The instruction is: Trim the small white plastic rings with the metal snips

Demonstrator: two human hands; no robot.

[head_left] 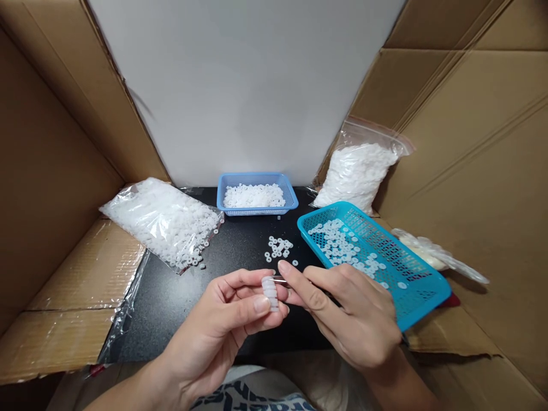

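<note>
My left hand [233, 319] is closed, pinching a small translucent white ribbed piece [269, 294] between thumb and fingers. It stands roughly upright and looks like a short stack of rings; I cannot tell if it is one part. My right hand [349, 311] is closed around a thin shiny metal tool [279, 279], most of it hidden by the fingers. The tool's tip is at the top of the ribbed piece. Just beyond my hands, a small pile of white rings [279, 248] lies on the black tabletop [171, 308].
A blue basket [257, 212] of white pieces stands at the back. At right is a turquoise basket [423, 308] with scattered rings. Clear bags of white pieces lie at left [158, 220] and back right [359, 171]. Cardboard walls [479, 171] flank the table.
</note>
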